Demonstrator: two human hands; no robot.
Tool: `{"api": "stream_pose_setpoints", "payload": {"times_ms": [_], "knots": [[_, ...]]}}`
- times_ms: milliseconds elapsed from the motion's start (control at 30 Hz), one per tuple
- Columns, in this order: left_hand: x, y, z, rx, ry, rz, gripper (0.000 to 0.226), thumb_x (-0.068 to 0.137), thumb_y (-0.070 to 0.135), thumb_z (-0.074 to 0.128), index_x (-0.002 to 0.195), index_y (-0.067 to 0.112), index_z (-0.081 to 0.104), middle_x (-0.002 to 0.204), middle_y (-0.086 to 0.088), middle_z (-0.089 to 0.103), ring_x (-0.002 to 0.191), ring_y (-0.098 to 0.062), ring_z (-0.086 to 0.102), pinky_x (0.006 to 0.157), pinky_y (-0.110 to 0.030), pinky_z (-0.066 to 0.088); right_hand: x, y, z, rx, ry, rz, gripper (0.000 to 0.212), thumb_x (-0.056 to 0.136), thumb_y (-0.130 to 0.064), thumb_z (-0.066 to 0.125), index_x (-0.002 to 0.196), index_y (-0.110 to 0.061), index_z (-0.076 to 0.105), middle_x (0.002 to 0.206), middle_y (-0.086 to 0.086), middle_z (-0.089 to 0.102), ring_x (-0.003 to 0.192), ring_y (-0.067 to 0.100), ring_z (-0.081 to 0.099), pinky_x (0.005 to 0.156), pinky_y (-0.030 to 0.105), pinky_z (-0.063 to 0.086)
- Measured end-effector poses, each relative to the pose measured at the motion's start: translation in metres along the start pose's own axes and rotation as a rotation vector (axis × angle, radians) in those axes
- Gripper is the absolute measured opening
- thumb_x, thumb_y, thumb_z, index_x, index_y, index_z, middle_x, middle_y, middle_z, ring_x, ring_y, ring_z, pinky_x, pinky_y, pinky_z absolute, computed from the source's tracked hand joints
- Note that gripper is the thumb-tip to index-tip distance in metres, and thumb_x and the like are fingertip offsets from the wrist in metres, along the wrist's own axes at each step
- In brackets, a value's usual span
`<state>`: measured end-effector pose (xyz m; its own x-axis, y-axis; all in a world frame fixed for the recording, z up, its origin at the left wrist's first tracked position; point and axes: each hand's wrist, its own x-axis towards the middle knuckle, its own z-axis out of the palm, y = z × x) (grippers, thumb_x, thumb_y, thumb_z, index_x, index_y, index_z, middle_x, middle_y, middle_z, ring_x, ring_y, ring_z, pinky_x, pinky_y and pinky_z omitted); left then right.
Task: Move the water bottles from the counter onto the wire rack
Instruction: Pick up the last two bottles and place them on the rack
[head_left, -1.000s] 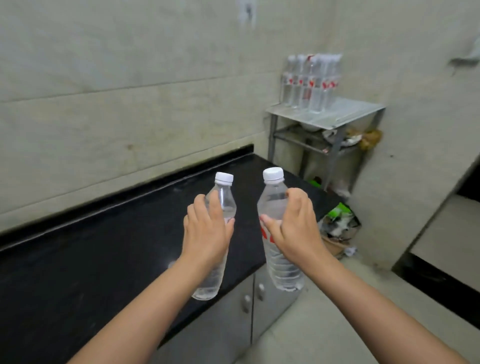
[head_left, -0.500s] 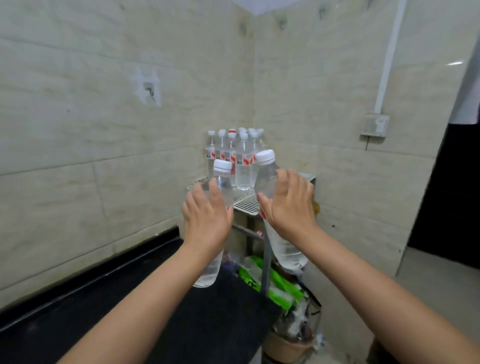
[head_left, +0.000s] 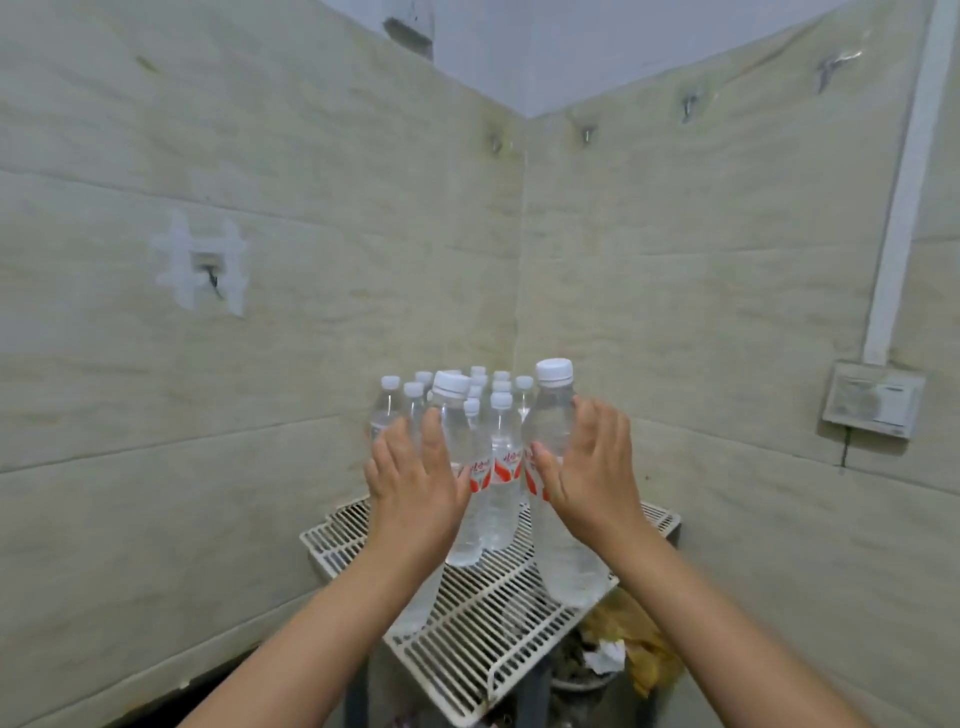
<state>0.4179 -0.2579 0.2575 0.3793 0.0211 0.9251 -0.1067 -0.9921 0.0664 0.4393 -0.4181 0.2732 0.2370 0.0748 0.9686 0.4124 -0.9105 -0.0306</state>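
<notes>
Head view shows most of the job done: a cluster of bottles (head_left: 493, 415) already stands at the wire rack's (head_left: 483, 639) 12 o'clock end. Left hand (head_left: 415, 488) and right hand (head_left: 592, 478) each clasp one water bottle (head_left: 460, 535) (head_left: 563, 556) above its free front; both await setting down.

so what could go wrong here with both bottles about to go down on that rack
1. The cluster of standing bottles is tightly packed right behind; the bottle in the left hand could knock them over like dominoes.
2. The wire rack has open gaps between its bars, so a bottle base set down crooked might tip.
3. The bottle in the right hand hangs near the rack's right front edge; released there, it may fall toward the rubbish below.
</notes>
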Motion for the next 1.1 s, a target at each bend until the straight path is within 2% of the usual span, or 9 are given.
{"api": "stream_pose_setpoints", "payload": {"times_ms": [100,300,500,600,667,800,900,1000,1100], "knots": [[0.008,0.019,0.035,-0.034,0.014,-0.019,0.083,0.050,0.028,0.088,0.114,-0.001,0.043,0.100,-0.031,0.055,0.071,-0.043,0.062,0.061,-0.046,0.054,0.001,0.046,0.039,0.151,-0.042,0.011,0.046,0.079,-0.036,0.040,0.111,-0.004,0.035,0.094,0.027,0.058,0.084,0.020,0.032,0.076,0.035,0.046],[0.025,0.082,0.099,-0.038,-0.044,-0.129,0.075,0.067,0.022,0.080,0.123,0.006,0.032,0.106,-0.039,0.054,0.087,-0.055,0.057,0.076,-0.061,0.047,0.013,0.136,0.106,0.370,-0.101,-0.008,0.045,0.079,-0.037,0.041,0.111,-0.007,0.033,0.095,0.030,0.056,0.087,0.022,0.032,0.078,0.029,0.027],[0.040,0.144,0.174,0.025,-0.021,-0.216,0.060,0.077,0.041,0.039,0.121,0.001,0.037,0.108,-0.029,0.053,0.096,-0.032,0.039,0.074,-0.050,0.053,0.025,0.200,0.159,0.512,-0.135,0.037,0.045,0.080,-0.036,0.043,0.110,-0.005,0.032,0.097,0.034,0.056,0.090,0.025,0.033,0.080,0.032,0.028],[0.043,0.165,0.212,-0.017,-0.031,-0.280,0.058,0.077,0.041,0.040,0.122,0.003,0.035,0.112,-0.019,0.035,0.096,-0.028,0.035,0.075,-0.047,0.053,0.019,0.224,0.175,0.595,-0.138,0.021,0.047,0.087,-0.043,0.040,0.109,-0.002,0.033,0.094,0.035,0.056,0.089,0.025,0.034,0.079,0.031,0.029],[0.045,0.177,0.227,-0.065,-0.083,-0.346,0.058,0.078,0.035,0.051,0.124,0.006,0.033,0.117,-0.023,0.039,0.104,-0.035,0.042,0.077,-0.051,0.051,0.014,0.237,0.181,0.656,-0.155,0.031,0.052,0.092,-0.050,0.032,0.111,-0.001,0.033,0.096,0.036,0.056,0.091,0.025,0.035,0.082,0.031,0.030],[0.046,0.190,0.248,-0.174,-0.156,-0.498,0.073,0.076,0.014,0.071,0.125,0.021,0.018,0.126,-0.037,0.042,0.115,-0.054,0.043,0.094,-0.062,0.035,0.006,0.252,0.195,0.731,-0.211,0.072,0.047,0.084,-0.038,0.042,0.114,-0.004,0.030,0.100,0.038,0.055,0.095,0.024,0.034,0.084,0.030,0.030],[0.038,0.190,0.256,-0.112,-0.209,-0.497,0.078,0.071,0.018,0.078,0.125,0.020,0.022,0.122,-0.038,0.046,0.111,-0.056,0.047,0.091,-0.066,0.037,-0.002,0.258,0.198,0.755,-0.312,0.089,0.061,0.091,-0.059,0.022,0.120,-0.005,0.028,0.107,0.039,0.053,0.103,0.026,0.037,0.092,0.030,0.036],[0.040,0.191,0.250,-0.120,-0.295,-0.511,0.077,0.081,0.027,0.068,0.129,0.029,0.007,0.138,-0.030,0.032,0.129,-0.047,0.030,0.107,-0.058,0.026,-0.005,0.261,0.197,0.724,-0.458,0.111,0.085,0.087,-0.066,0.016,0.130,0.006,0.033,0.118,0.037,0.049,0.111,0.044,0.046,0.095,0.044,0.035],[0.043,0.188,0.239,-0.091,-0.319,-0.477,0.074,0.086,0.036,0.059,0.144,0.017,0.017,0.141,-0.017,0.030,0.130,-0.031,0.028,0.109,-0.042,0.024,0.003,0.267,0.190,0.690,-0.618,0.109,0.091,0.074,-0.063,0.025,0.137,0.002,0.029,0.134,0.023,0.042,0.124,0.034,0.039,0.102,0.035,0.030]]}}
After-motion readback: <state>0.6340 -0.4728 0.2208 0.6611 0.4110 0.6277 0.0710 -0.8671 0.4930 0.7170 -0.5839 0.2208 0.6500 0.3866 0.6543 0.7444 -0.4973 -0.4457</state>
